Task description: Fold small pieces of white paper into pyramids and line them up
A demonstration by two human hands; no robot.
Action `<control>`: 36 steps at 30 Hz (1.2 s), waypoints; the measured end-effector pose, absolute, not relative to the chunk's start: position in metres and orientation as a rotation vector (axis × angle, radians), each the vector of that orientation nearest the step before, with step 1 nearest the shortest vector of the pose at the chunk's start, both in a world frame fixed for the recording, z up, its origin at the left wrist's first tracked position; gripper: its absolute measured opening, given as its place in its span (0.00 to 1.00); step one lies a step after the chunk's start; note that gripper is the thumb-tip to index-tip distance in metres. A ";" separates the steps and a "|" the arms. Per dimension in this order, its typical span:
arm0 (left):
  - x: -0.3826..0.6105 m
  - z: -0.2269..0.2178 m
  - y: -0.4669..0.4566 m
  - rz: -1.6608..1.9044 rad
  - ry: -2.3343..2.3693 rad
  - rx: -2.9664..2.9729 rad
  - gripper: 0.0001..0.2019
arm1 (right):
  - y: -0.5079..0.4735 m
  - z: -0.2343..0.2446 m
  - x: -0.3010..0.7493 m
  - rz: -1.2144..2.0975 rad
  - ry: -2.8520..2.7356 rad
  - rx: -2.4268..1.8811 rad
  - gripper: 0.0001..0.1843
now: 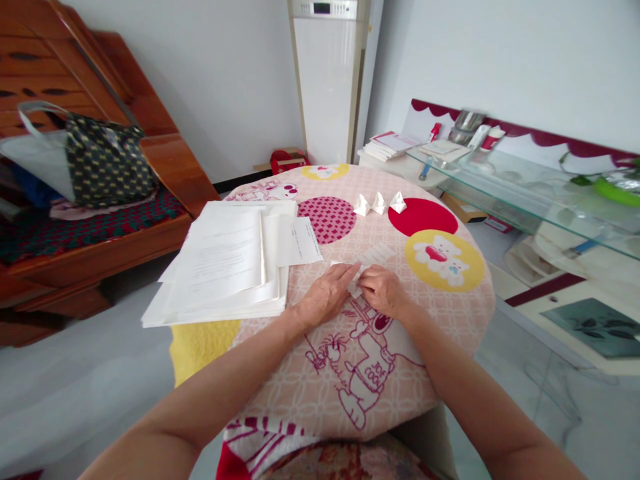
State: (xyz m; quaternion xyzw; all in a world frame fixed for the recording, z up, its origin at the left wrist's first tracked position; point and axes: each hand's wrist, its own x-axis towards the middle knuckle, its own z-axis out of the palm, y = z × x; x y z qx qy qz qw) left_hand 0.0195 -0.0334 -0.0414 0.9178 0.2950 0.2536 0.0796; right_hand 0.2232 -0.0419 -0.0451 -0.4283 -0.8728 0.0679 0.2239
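Both my hands meet over a small piece of white paper near the middle of the round table. My left hand lies on its left side, fingers stretched out and close together. On the right side, the curled fingers of my right hand pinch the paper's edge. Most of the paper is covered by the fingers, so its folds cannot be made out. Just beyond the hands lies a pale printed paper strip. Farther back stand three folded white paper shapes in a row.
A stack of white printed sheets covers the table's left side, with a smaller slip beside it. The patterned tablecloth hangs over the edge. A glass shelf with household items stands right; a wooden bench with bags stands left.
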 end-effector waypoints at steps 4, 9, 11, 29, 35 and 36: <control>0.018 -0.049 -0.029 0.628 0.901 2.780 0.26 | -0.044 -0.039 0.226 0.274 -2.383 -1.161 0.14; 0.019 -0.048 -0.031 0.466 0.942 2.888 0.18 | -0.046 -0.036 0.228 0.438 -2.114 -1.202 0.12; 0.020 -0.045 -0.033 0.396 0.981 2.907 0.17 | -0.046 -0.036 0.230 0.501 -1.968 -1.291 0.11; 0.021 -0.034 -0.033 0.309 1.058 2.886 0.15 | -0.046 -0.026 0.211 0.066 -2.374 -1.699 0.13; 0.019 -0.029 -0.034 0.302 1.120 2.853 0.10 | -0.050 -0.022 0.218 0.064 -2.335 -1.847 0.12; 0.018 -0.028 -0.035 0.298 1.142 2.847 0.09 | -0.051 -0.021 0.220 0.073 -2.320 -1.868 0.12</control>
